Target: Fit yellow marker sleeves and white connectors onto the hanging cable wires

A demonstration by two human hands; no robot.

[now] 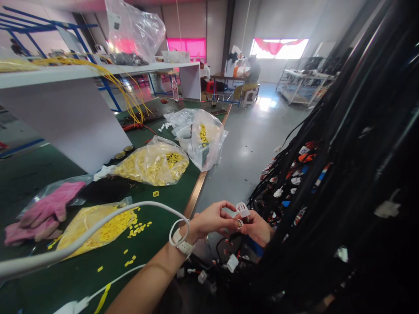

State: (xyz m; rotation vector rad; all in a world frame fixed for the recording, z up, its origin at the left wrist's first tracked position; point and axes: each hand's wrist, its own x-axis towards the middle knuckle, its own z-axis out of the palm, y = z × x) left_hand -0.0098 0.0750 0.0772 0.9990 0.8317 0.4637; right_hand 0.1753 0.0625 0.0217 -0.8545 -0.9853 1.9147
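Observation:
Low in the middle of the head view, my left hand (212,219) and my right hand (259,230) meet at the fingertips. A white plastic wire connector (242,210) stands up between them, with slots visible in its face. My right fingers close around its lower side, where short wires show. My left thumb and fingers pinch at a second small white piece (240,223) just below; its exact kind is too small to tell. A pale strap (183,242) circles my left wrist. Beside my right hand hangs a thick bundle of black wire harnesses (314,209) with many connectors.
The green table (170,209) at left carries a bag of yellow pieces (153,163), another such bag (98,226), pink gloves (49,209) and an open plastic bag (206,135). A white cable (108,218) runs to my left wrist. A person (252,72) sits far back.

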